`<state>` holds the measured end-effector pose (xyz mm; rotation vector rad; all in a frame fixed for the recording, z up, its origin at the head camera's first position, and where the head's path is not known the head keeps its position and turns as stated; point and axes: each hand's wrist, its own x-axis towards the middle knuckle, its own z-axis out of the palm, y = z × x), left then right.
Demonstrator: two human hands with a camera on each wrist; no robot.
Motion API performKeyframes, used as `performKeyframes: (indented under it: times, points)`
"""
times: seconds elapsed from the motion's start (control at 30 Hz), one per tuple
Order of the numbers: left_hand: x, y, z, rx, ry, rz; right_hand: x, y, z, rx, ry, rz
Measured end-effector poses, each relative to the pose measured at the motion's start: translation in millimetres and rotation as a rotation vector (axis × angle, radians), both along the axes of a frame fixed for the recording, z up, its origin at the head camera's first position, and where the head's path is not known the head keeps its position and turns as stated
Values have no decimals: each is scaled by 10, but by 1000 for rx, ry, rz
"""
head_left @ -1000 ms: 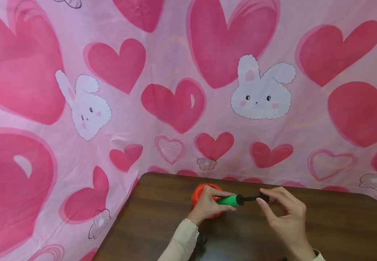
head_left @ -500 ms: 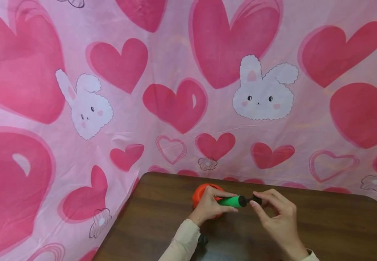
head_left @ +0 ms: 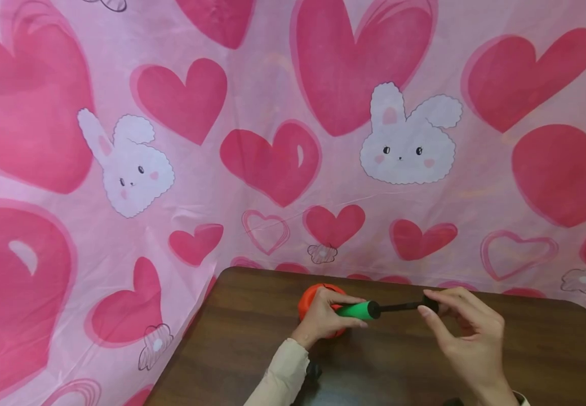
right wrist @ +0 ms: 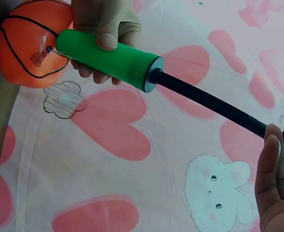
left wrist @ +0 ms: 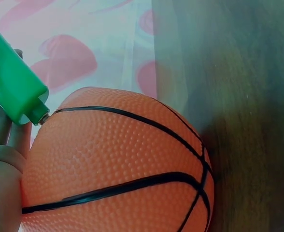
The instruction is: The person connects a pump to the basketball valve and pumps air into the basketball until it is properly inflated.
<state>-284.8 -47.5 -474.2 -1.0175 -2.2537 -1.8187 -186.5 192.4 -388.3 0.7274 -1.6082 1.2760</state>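
An orange toy basketball (left wrist: 118, 154) with black seams sits on the table beneath my left hand (head_left: 320, 317). That hand grips the green barrel of a small hand pump (head_left: 356, 310), thumb and fingers around it. In the left wrist view the barrel's nozzle (left wrist: 38, 115) points at the ball, its metal tip right at the ball's surface. To the right, my right hand (head_left: 475, 332) pinches the black end knob (head_left: 429, 303) of the pump. A long stretch of the black rod (right wrist: 209, 104) shows between barrel and knob.
The dark brown wooden table (head_left: 252, 338) has a rounded back-left corner. A small dark object (head_left: 314, 370) lies beside my left sleeve. Behind and to the left hangs a pink sheet (head_left: 267, 90) printed with hearts and rabbits.
My right hand first moved left, pushing the rod into the barrel, then drew it back out to the right, farther than one second ago. The left hand and ball stayed put.
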Motion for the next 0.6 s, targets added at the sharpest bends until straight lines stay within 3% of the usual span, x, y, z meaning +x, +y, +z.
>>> performKeyframes:
  times: [0.2, 0.33, 0.6]
  points:
    - [19, 8, 14, -4, -14, -3, -13, -20, -45, -8, -22, 23]
    - [26, 8, 14, -5, -14, -11, -86, -86, -177, 5, -56, 42]
    - [-10, 25, 7, -28, 43, -15, -251, -218, -424, 75, -93, -5]
